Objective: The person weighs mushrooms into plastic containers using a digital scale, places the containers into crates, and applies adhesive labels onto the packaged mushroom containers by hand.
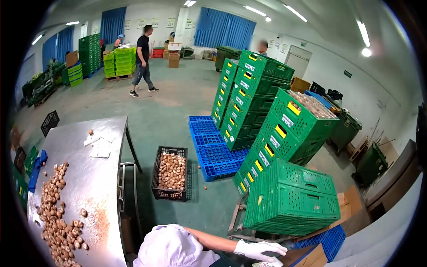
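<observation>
Neither my left hand nor my right hand shows in the head view. At the bottom edge is a person in a white cap (171, 247), with one bare forearm stretched to the right. That co-worker's white-gloved hand (258, 250) has its fingers extended, near a cardboard box (311, 258) and just above a small white printed item. Brown mushrooms (58, 222) lie in a loose heap on the metal table (100, 171) at the left. A black crate (169, 194) full of mushrooms (171, 171) stands on the floor beside the table.
Tall stacks of green crates (278, 133) stand at the right, by a blue pallet (213, 147). Nested green crate parts (293, 196) lean in front. A person in dark clothes (143, 58) is upright farther back. White gloves or cloths (100, 149) lie on the table.
</observation>
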The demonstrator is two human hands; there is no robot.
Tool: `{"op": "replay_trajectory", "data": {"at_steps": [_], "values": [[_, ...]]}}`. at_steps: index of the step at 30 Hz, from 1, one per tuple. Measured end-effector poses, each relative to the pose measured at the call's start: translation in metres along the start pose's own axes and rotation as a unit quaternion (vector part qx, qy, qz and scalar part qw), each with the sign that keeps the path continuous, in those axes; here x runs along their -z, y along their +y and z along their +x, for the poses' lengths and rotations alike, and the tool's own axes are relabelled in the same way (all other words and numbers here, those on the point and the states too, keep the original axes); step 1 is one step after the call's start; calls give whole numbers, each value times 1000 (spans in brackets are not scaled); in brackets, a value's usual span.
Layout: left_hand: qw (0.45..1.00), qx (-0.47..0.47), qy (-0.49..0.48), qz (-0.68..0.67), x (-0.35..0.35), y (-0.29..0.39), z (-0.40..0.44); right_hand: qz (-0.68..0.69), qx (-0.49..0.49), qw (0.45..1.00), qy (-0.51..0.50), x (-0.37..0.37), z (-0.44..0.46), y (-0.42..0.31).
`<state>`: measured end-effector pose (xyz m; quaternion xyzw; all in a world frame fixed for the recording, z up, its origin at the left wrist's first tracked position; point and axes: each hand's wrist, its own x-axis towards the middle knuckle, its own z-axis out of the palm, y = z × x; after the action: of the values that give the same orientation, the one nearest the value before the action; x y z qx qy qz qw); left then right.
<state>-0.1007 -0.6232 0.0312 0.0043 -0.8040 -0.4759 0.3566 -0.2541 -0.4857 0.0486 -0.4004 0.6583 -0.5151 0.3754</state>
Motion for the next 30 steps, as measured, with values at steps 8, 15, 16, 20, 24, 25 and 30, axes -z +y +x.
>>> {"op": "replay_trajectory", "data": {"at_steps": [8,15,16,20,24,25,30], "values": [[991,95,56,-72,30,-13,-26,23,9,999,-37,-58,42,-6],[963,187,77,-177,25,-26,-21,-26,14,999,22,-54,43,6],[965,198,78,-151,21,-28,-19,-40,4,998,44,-48,44,16],[968,204,91,-116,11,-36,-13,-210,56,967,135,-42,36,14],[986,146,67,-52,-1,-40,-8,-163,75,980,90,-32,27,15],[985,129,104,-48,-8,-39,-7,-139,85,985,61,-31,27,17],[980,176,85,-31,-17,-41,-2,-180,93,978,49,-24,22,18]]}}
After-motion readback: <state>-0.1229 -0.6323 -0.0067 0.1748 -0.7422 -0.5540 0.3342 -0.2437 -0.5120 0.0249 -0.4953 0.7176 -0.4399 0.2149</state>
